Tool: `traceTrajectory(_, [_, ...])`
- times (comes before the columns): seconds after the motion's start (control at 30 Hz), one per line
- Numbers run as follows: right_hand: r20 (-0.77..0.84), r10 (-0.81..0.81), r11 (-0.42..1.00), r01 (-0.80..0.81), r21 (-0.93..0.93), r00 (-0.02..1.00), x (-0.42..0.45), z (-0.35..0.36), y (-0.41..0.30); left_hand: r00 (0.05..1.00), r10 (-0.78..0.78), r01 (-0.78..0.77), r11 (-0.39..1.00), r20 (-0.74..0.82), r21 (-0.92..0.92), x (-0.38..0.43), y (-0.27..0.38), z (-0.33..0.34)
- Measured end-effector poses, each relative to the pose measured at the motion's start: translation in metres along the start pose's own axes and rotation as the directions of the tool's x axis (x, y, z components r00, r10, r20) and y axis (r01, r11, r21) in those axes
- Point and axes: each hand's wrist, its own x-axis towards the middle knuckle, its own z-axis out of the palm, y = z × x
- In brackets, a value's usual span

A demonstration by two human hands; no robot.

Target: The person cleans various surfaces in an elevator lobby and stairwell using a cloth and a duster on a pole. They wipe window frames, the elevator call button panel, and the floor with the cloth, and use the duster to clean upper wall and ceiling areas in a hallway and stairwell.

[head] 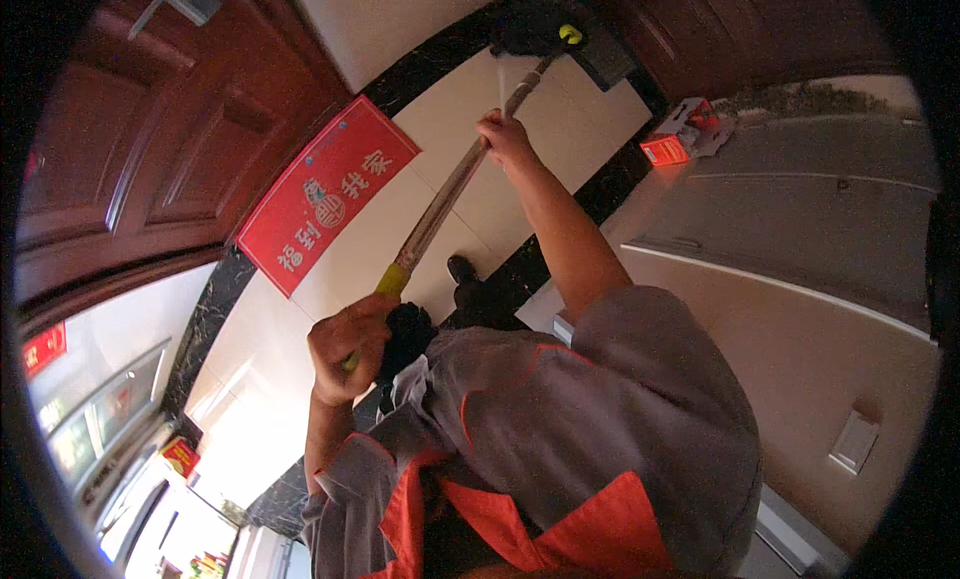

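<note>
A long-handled floor tool (442, 207), likely a mop, runs diagonally from near my body to the far end of the tiled floor. My left hand (351, 348) is closed around its yellow-green end grip (391, 280). Farther along, my right hand (504, 140) holds the metal-looking shaft, that arm stretched forward. At the far end a yellow-green joint (570, 35) shows beside a dark mass (525, 27), perhaps the tool's head; shadow hides its shape. Below the shaft, one black shoe (463, 269) stands on the tiles. A fuzzy black thing (409, 331) is partly hidden behind my left hand.
A red doormat (330, 196) with writing lies before a brown panelled door (172, 128). Black marble-look borders (600, 196) edge the pale tiles (442, 166). At right are a red-and-white box (667, 147) and a wall switch (855, 440). Another brown door (720, 31) stands beyond.
</note>
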Motion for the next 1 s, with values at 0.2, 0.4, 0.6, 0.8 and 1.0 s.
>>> traceTrajectory(0.2, [-0.008,0.068,0.971,-0.068,-0.229,0.998,0.062,-0.033,0.070,0.990,-0.136,0.139,0.987,0.041,-0.087,0.035,-0.035,0.039])
traceTrajectory(0.4, [0.168,-0.234,0.886,0.281,-0.368,0.958,0.026,-0.092,0.185,0.922,-0.357,0.378,0.915,0.148,-0.145,0.036,-0.045,0.057])
traceTrajectory(0.6, [-0.017,0.415,0.871,-0.403,-0.283,0.909,-0.077,-0.105,0.198,0.906,-0.361,0.413,0.868,0.221,-0.276,0.017,-0.044,0.055])
traceTrajectory(0.8, [-0.012,0.702,0.712,-0.702,0.024,0.712,-0.132,-0.059,0.152,0.887,-0.419,0.459,0.849,0.195,-0.260,-0.008,-0.019,0.022])
traceTrajectory(1.0, [0.159,0.675,0.737,-0.653,-0.172,0.720,-0.158,0.035,0.118,0.891,-0.452,0.450,0.865,0.042,-0.223,-0.079,0.028,-0.047])
